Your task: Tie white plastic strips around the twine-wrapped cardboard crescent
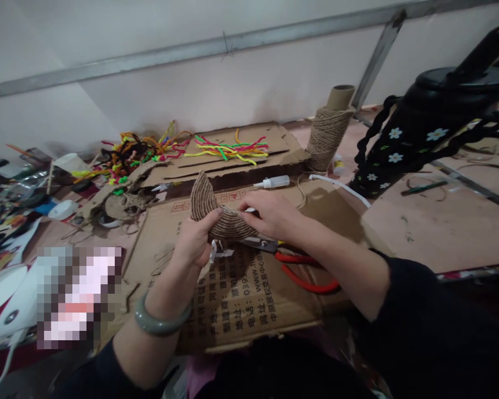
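A curved piece of coiled jute rope (202,198), crescent-like with ridged rows, is held above a cardboard sheet (299,310). My left hand (197,238) grips its lower left part, thumb on the upper face. At its right end, the fingers of my right hand (268,213) are closed on the inner edge; their tips are partly hidden. Below the rope piece lie red-handled scissors (311,277), their blades partly covered. A small glue bottle (274,182) with a pointed tip rests just beyond my right hand.
A cone of jute twine (326,136) stands at the back right, near a black flowered tumbler (393,133). Coloured fuzzy stems (228,149) lie on another cardboard piece (286,138) behind. Cups and scraps crowd the left, with a white glue-gun-like device (20,310) there.
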The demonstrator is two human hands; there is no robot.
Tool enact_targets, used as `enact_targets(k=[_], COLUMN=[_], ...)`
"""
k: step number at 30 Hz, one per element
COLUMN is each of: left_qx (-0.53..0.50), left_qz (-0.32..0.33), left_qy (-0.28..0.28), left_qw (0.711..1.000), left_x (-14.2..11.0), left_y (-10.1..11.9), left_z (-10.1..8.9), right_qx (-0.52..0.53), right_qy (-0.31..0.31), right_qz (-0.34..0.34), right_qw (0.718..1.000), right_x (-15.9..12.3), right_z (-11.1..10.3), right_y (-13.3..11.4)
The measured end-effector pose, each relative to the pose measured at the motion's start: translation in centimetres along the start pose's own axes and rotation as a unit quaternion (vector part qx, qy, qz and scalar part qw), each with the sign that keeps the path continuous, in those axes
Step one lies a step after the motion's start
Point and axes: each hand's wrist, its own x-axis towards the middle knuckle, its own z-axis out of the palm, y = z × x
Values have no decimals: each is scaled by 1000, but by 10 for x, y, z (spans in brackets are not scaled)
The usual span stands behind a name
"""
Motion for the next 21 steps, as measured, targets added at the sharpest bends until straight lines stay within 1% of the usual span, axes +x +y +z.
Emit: enact_targets(k=[4,7,9,13,15,18,21], left_qx=[7,2,-3,-11,-15,-21,-20], left_qz=[-22,-27,-26,-14,-4,11,13], left_qy=[-15,-18,-22,-14,-6,-3,4], left_qw=[1000,999,999,1000,1000,1000,1000], left_x=[0,0,0,0,0,0,0], left_y=[-2,-3,-3,-3,-4,-7,-8], left_z=[-1,-1,0,0,-1,-1,1], right_qx=[-1,-14,-12,43,61,56,30], right_qy=[-2,19,50,138,163,166,159], right_qz=[21,35,39,45,36,22,20], right_qw=[1000,999,998,989,984,984,987], right_x=[0,0,0,-1,-2,-2,-3], right_z=[2,4,5,7,9,11,11], right_y=[-4,-6,-6,-4,-4,-6,-10])
